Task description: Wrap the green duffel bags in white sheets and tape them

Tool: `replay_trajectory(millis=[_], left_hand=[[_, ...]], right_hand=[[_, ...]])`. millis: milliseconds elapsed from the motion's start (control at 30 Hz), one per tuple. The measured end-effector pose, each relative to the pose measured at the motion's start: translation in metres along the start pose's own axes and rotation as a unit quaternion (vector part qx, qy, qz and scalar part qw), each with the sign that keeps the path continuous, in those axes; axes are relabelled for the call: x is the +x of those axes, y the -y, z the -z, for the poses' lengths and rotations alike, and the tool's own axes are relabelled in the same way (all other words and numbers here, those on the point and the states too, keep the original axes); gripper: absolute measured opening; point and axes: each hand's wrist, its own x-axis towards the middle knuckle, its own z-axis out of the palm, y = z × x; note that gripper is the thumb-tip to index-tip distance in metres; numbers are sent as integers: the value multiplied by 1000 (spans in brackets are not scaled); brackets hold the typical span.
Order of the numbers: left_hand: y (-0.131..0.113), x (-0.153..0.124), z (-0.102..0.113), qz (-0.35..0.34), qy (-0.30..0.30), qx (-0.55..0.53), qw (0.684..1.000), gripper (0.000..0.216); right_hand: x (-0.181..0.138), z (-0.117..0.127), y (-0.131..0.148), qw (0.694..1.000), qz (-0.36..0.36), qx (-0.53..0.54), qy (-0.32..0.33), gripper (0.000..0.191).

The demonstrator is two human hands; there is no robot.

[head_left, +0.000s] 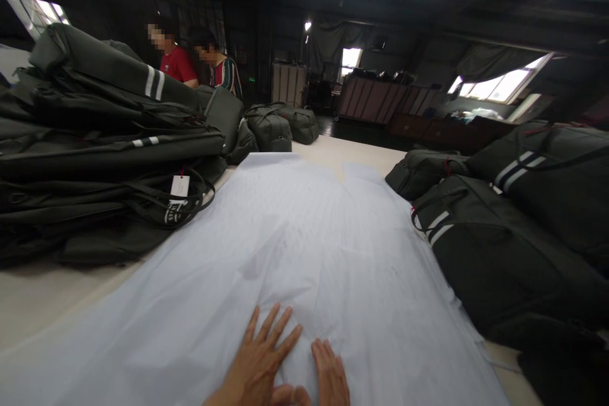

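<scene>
A long, thin white sheet point(323, 247) lies along the table, slightly wrinkled, and looks like plastic or light fabric. My left hand point(261, 358) rests palm down on its near part, fingers spread. Just to the right, my right hand point(330, 374) also lies on the sheet with its fingers stretched out and close together. The lower part of both hands is cut off by the frame's bottom edge. Neither hand grips anything that I can see.
Dark green bags with white stripes are piled on the left point(109, 158), one with a white tag point(179, 187). More bags point(504, 235) lie along the right. Further bags point(269, 127) stand at the table's point(361, 151) far end. Two people point(178, 65) are behind the left pile.
</scene>
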Motion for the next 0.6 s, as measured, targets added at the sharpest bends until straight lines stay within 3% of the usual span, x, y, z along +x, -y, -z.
replay_trajectory(millis=[67, 133, 200, 300, 400, 467, 533, 600], left_hand=[[-1, 1, -1, 2, -12, -1, 1000, 89], [-2, 1, -2, 10, -12, 1, 1000, 90], [-4, 2, -2, 25, -7, 6, 1000, 88], [-6, 4, -1, 41, -12, 18, 999, 78], [-5, 8, -5, 32, -31, 30, 999, 68], [-4, 11, -7, 26, -45, 36, 998, 64], [-4, 11, -8, 23, -55, 38, 998, 61], [-4, 11, -8, 19, -64, 38, 997, 58]], right_hand=[[4, 5, 7, 1000, -9, 21, 9, 57], [11, 27, 16, 998, -36, 47, 32, 53], [19, 69, 21, 992, -74, 76, 67, 47], [24, 166, 8, 980, -133, 118, 86, 36], [6, 278, -34, 962, -264, 64, -8, 34], [-20, 342, -73, 915, -397, -21, -69, 38], [-49, 385, -112, 864, -500, -34, -50, 38], [-72, 402, -144, 822, -569, 18, -11, 37]])
